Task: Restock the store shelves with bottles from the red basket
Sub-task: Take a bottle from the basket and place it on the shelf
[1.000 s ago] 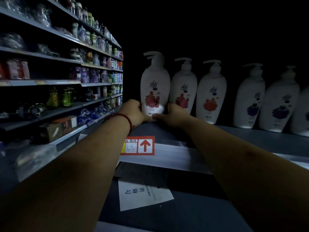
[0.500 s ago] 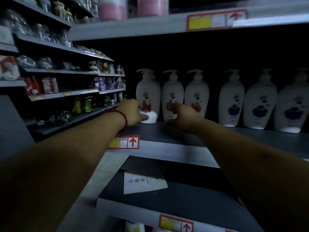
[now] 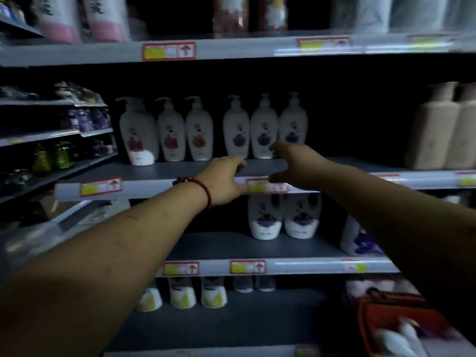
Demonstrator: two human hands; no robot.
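Fingers [image 3: 238, 163] of left hand [image 3: 224, 181] loosely bent, holding nothing, just over front edge of middle shelf [image 3: 164, 169]. Red bracelet [image 3: 203, 188] on that wrist. Fingers [image 3: 280, 148] of right hand [image 3: 296, 166] spread wide, also holding nothing, tips near a purple-flower bottle [image 3: 264, 130]; touching or not, hard to tell. Thumb down by a price tag [image 3: 266, 187].

Dark shop, grey shelves one above another. On middle shelf, six white pump bottles in a row at the back: three red-flower bottles [image 3: 171, 132] on the left, three with purple flowers on the right. Bare grey board in front of them. Tan bottles [image 3: 438, 130] far along to the right, well apart from the white ones. Red and yellow tags along each shelf edge.

One shelf down, two more white bottles [image 3: 283, 217], tops hidden behind the shelf edge. Lower again, yellow-label bottles [image 3: 184, 296], only bottoms showing. Up top, pink packs [image 3: 103, 19], cut off by the picture edge. Side shelves [image 3: 38, 136] on the left, with small purple and green things too dark to name.

Basket [image 3: 386, 313], red, down in the right corner, partly behind the right arm, very blurry. Basket bottles [image 3: 396, 340] white, shapes smeared. Words on all labels too blurry to read.
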